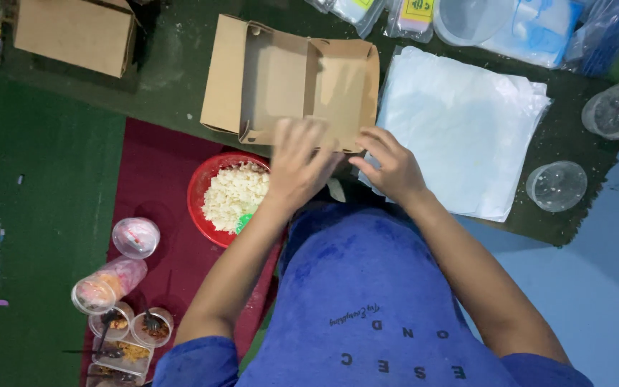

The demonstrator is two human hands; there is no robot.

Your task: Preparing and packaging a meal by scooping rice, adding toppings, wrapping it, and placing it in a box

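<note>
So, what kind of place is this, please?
Probably an informal food-packing spot on a floor or low surface. Both hands, left hand and right hand, work at an open cardboard meal box, beside a red bowl of rice and stacked white wrappers.

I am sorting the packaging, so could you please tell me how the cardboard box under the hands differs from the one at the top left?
The cardboard box at the hands lies open, its inside showing, while the top-left box is closed. The left hand and the right hand touch the open box's near edge; nothing touches the closed one. The open box is fully in view; the closed one is cut off by the frame. Both are plain brown cardboard.
</note>
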